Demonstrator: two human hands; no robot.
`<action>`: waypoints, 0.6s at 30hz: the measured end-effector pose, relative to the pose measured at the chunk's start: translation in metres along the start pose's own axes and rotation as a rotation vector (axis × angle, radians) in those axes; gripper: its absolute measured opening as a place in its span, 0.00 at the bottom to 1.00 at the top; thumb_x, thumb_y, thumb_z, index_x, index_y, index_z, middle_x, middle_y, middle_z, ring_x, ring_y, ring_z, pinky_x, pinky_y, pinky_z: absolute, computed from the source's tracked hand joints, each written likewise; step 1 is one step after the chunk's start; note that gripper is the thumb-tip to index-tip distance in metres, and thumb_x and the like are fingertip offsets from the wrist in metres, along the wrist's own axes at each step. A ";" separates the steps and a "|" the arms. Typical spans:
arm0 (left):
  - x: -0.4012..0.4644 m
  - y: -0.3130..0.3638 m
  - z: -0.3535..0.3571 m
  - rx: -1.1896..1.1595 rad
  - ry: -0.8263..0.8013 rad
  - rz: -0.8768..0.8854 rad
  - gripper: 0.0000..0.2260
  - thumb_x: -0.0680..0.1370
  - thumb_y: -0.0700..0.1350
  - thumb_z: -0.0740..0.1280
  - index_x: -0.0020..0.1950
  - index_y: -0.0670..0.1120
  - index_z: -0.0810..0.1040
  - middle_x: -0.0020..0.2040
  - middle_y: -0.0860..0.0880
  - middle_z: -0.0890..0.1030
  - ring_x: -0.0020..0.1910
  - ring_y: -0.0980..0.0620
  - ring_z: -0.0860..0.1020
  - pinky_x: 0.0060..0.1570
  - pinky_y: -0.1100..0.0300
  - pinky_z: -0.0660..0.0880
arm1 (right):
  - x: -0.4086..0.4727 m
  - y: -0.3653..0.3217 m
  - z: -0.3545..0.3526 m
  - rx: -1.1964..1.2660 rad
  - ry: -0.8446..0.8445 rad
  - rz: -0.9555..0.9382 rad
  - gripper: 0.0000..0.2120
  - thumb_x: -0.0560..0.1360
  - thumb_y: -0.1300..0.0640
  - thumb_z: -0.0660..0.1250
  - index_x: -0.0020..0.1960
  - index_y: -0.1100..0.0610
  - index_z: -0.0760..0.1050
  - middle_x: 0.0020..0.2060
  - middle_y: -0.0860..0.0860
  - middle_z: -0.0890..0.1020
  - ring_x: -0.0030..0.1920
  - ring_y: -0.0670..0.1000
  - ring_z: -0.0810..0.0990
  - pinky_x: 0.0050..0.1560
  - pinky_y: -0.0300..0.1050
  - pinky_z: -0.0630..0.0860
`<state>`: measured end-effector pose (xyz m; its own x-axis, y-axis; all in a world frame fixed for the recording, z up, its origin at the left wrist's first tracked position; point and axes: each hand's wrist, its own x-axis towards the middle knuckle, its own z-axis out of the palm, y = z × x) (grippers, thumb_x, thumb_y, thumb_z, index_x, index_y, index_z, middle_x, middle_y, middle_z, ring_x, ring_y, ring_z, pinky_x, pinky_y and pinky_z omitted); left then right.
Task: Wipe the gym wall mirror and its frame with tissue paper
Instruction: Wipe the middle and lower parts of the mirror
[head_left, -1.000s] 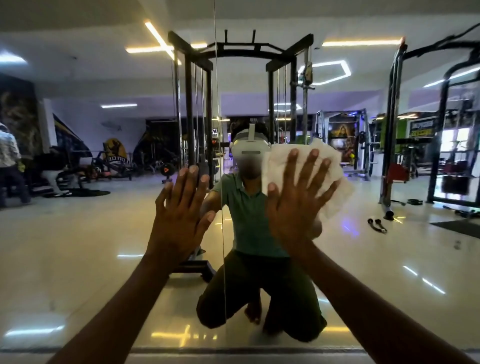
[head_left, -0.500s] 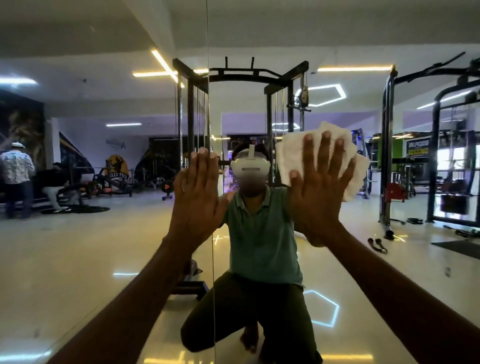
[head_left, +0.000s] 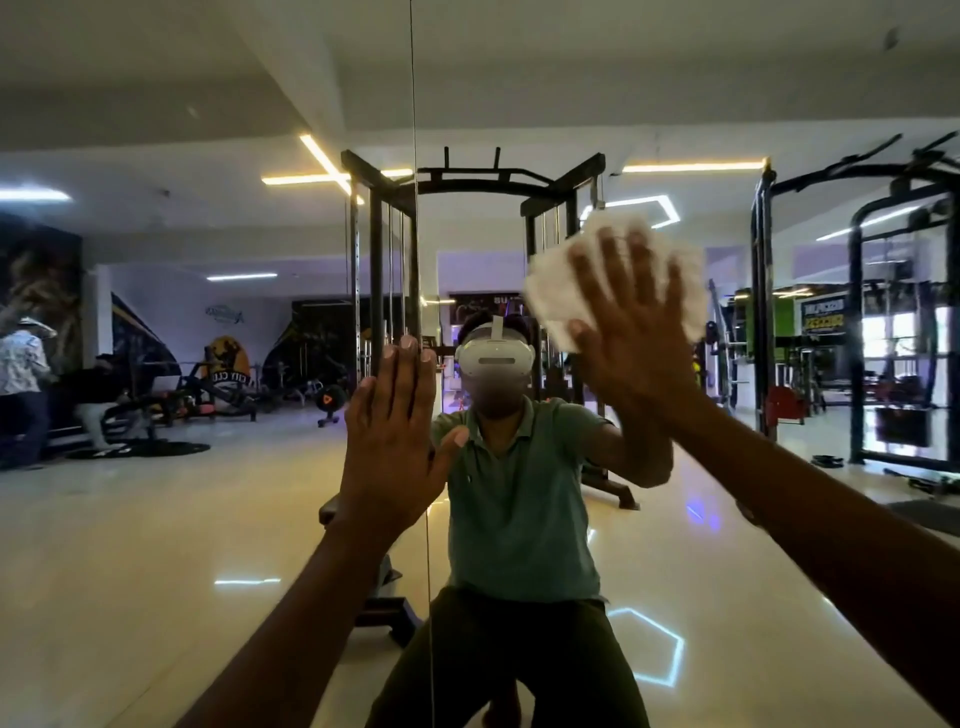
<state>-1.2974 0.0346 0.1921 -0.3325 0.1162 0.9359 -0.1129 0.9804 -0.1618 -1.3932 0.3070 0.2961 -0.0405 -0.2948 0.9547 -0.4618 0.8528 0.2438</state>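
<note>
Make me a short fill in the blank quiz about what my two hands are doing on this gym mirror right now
1. The right hand presses a wad of ____ paper against the mirror.
2. The left hand lies flat on the glass and holds ____.
3. The tissue paper is ____ in colour.
4. The thin vertical seam between mirror panels runs behind the ____ hand.

Missing words: tissue; nothing; white; left

Glossy pale floor (head_left: 156, 545); black cable rack (head_left: 467, 179); glowing ceiling strips (head_left: 693, 167).

The tissue paper (head_left: 556, 296) is white, with a faint quilted texture (blurred). In the mirror (head_left: 156, 519) the reflected person wears a teal-green shirt (head_left: 519, 499), dark olive trousers (head_left: 519, 654) and a white headset (head_left: 496, 356). The cable machine (head_left: 467, 182) is black; the floor (head_left: 130, 571) is glossy cream.
</note>
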 end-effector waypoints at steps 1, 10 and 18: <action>0.000 0.001 0.001 0.001 -0.006 -0.009 0.38 0.83 0.63 0.53 0.85 0.42 0.46 0.85 0.41 0.42 0.84 0.42 0.43 0.81 0.44 0.45 | -0.007 0.010 -0.003 0.002 -0.005 0.103 0.34 0.84 0.38 0.46 0.86 0.53 0.47 0.85 0.57 0.47 0.84 0.62 0.43 0.80 0.72 0.45; 0.000 0.004 -0.006 0.055 0.010 -0.007 0.37 0.84 0.63 0.55 0.85 0.42 0.48 0.85 0.41 0.45 0.84 0.42 0.46 0.81 0.47 0.45 | 0.050 -0.129 0.020 0.020 0.004 0.102 0.37 0.83 0.36 0.49 0.86 0.53 0.48 0.85 0.60 0.48 0.84 0.65 0.45 0.79 0.73 0.42; 0.001 -0.002 -0.018 0.006 -0.022 0.014 0.38 0.82 0.63 0.57 0.85 0.42 0.52 0.85 0.41 0.48 0.84 0.43 0.49 0.79 0.46 0.50 | 0.033 0.010 -0.007 -0.003 -0.006 -0.034 0.33 0.85 0.39 0.46 0.86 0.51 0.46 0.85 0.56 0.46 0.84 0.61 0.42 0.80 0.71 0.44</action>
<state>-1.2805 0.0353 0.1986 -0.3550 0.1262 0.9263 -0.1139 0.9776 -0.1768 -1.3932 0.3090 0.3308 -0.0297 -0.3263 0.9448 -0.4599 0.8437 0.2769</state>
